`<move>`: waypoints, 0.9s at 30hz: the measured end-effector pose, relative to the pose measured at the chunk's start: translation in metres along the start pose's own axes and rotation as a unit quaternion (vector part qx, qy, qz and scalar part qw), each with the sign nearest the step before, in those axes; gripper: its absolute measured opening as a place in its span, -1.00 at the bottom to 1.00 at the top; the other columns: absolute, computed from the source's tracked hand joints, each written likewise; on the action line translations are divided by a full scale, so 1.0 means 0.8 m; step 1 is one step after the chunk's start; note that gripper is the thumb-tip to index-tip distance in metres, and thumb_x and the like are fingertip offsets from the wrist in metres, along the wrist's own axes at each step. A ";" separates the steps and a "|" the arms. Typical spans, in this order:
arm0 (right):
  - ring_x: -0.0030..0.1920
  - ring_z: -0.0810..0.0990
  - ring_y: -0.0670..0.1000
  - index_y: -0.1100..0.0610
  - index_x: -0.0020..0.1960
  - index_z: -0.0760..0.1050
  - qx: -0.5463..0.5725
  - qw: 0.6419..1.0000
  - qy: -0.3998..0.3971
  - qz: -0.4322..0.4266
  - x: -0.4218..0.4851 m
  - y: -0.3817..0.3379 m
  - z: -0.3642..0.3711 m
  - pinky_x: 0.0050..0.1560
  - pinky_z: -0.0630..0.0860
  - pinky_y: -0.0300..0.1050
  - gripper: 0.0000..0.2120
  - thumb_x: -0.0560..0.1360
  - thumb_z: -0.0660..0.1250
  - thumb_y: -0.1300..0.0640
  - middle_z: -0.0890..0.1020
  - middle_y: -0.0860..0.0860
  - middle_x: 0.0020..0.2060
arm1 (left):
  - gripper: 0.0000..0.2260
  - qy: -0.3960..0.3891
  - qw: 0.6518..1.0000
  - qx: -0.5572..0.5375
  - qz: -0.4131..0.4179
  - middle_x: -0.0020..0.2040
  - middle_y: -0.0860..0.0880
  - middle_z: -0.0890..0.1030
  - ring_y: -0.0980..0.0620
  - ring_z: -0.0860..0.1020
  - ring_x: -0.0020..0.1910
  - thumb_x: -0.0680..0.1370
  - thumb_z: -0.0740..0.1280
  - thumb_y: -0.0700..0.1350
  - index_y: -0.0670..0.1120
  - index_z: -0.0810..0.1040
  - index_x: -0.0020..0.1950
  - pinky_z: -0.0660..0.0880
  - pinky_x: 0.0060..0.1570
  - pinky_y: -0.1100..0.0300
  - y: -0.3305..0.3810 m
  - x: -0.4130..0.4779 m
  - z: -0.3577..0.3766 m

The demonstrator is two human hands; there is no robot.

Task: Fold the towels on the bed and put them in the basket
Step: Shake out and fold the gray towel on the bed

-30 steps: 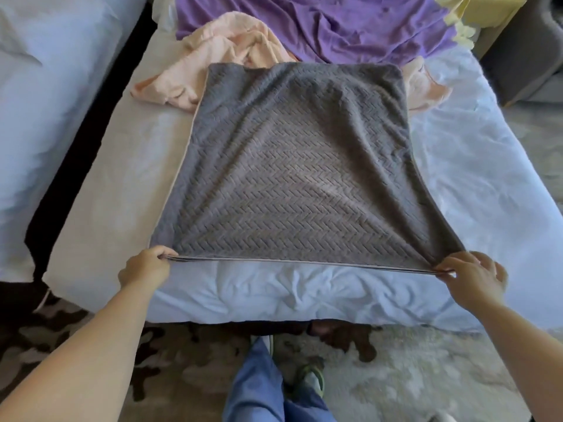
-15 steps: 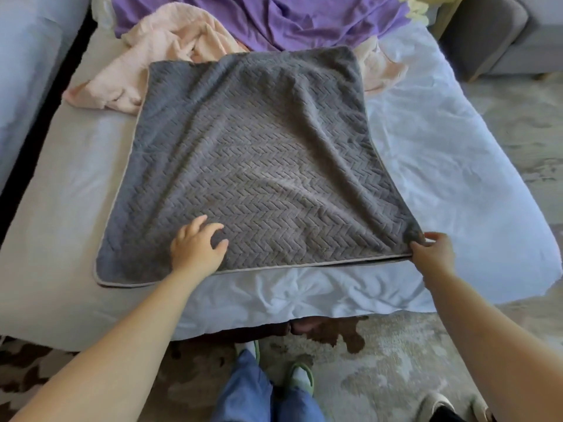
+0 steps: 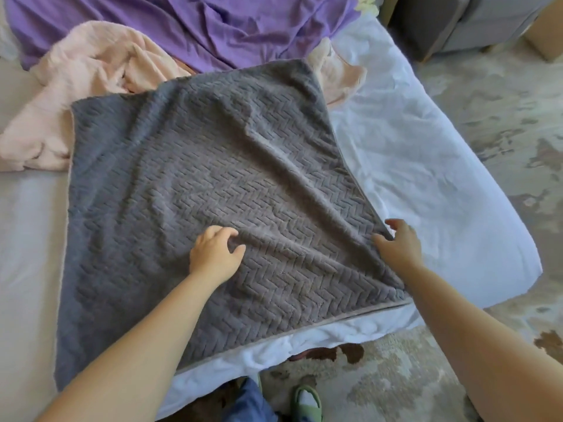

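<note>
The near corners of the gray towel have been let go. The left hand has been moved onto the middle of the towel. The right hand has been moved up to its right edge.
</note>
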State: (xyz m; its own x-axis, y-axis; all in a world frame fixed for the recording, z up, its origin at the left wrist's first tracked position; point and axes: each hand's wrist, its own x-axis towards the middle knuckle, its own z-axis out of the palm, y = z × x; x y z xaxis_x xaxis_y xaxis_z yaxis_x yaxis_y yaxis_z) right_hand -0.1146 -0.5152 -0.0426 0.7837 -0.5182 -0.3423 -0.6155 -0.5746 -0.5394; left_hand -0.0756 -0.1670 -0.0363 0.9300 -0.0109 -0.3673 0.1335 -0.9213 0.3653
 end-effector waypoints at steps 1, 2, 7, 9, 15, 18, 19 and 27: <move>0.18 0.49 0.19 0.12 0.36 0.37 -0.010 1.000 -0.007 -0.005 0.008 -0.011 0.007 0.13 0.43 0.04 -0.52 0.47 0.35 0.06 0.47 0.16 0.26 | -0.65 -0.005 1.000 0.006 0.016 0.42 -0.03 0.31 -0.13 0.30 0.36 0.54 0.27 0.11 0.08 0.43 0.31 0.34 0.27 -0.04 0.004 0.017 -0.001; 0.20 0.48 0.20 0.11 0.39 0.33 -0.022 1.000 -0.014 -0.004 0.017 -0.020 0.015 0.15 0.43 0.07 -0.49 0.48 0.35 0.02 0.47 0.16 0.28 | -0.61 -0.009 0.999 0.015 0.031 0.47 -0.02 0.25 -0.14 0.27 0.39 0.54 0.27 0.12 0.09 0.39 0.35 0.30 0.30 -0.05 0.007 0.035 -0.002; 0.12 0.49 0.25 0.13 0.34 0.31 -0.092 0.993 -0.029 0.061 0.061 -0.036 0.038 0.06 0.48 0.07 -0.55 0.51 0.33 0.05 0.50 0.19 0.22 | -0.54 -0.063 0.995 0.047 0.057 0.54 0.02 0.12 -0.12 0.17 0.46 0.55 0.23 0.17 0.14 0.29 0.44 0.24 0.35 -0.06 0.009 0.112 -0.001; -0.08 0.49 0.18 0.10 0.21 0.35 -0.126 0.987 -0.018 0.095 0.074 -0.037 0.032 -0.13 0.45 -0.01 -0.68 0.48 0.30 0.16 0.54 0.16 0.09 | -0.57 -0.067 0.994 0.056 0.065 0.51 0.01 0.19 -0.13 0.21 0.42 0.55 0.24 0.16 0.13 0.33 0.40 0.25 0.34 -0.05 0.009 0.135 -0.005; -0.15 0.52 0.08 0.04 0.10 0.40 -0.040 0.988 -0.064 0.135 0.134 -0.073 0.031 -0.18 0.45 -0.08 -0.68 0.36 0.32 0.16 0.57 0.05 -0.06 | -0.69 -0.005 0.998 0.025 0.055 0.33 -0.02 0.38 -0.11 0.32 0.30 0.55 0.27 0.05 0.11 0.43 0.30 0.31 0.25 0.02 0.024 0.202 -0.031; -0.14 0.56 0.03 0.06 0.16 0.43 0.096 0.986 -0.086 0.110 0.189 -0.133 0.042 -0.19 0.49 -0.13 -0.66 0.40 0.37 0.15 0.60 0.08 0.00 | -0.67 0.008 0.999 0.002 0.050 0.33 -0.02 0.39 -0.12 0.33 0.29 0.55 0.28 0.03 0.10 0.42 0.31 0.31 0.25 0.01 0.044 0.242 -0.051; -0.15 0.58 0.02 0.07 0.17 0.43 0.126 0.982 -0.096 0.099 0.210 -0.157 0.047 -0.22 0.50 -0.14 -0.64 0.40 0.40 0.14 0.61 0.09 0.00 | -0.65 0.017 0.999 -0.006 0.049 0.33 -0.02 0.38 -0.13 0.34 0.28 0.54 0.29 0.02 0.09 0.40 0.33 0.32 0.25 0.01 0.051 0.255 -0.058; -0.12 0.63 0.02 0.12 0.13 0.48 0.260 0.945 -0.186 0.071 0.347 -0.333 0.060 -0.20 0.58 -0.12 -0.57 0.37 0.49 -0.05 0.64 0.04 -0.08 | -0.50 0.055 0.996 -0.062 0.028 0.42 -0.08 0.28 -0.15 0.31 0.35 0.55 0.30 -0.07 0.10 0.25 0.47 0.32 0.29 -0.02 0.097 0.373 -0.128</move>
State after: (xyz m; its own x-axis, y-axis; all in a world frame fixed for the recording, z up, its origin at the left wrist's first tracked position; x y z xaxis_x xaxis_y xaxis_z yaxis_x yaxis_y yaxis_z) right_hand 0.2710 -0.4757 -0.0312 0.7302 -0.2529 -0.6347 -0.6690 -0.0763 -0.7393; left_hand 0.2470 -0.2024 -0.0301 0.9680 -0.0129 -0.2505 0.1149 -0.8649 0.4886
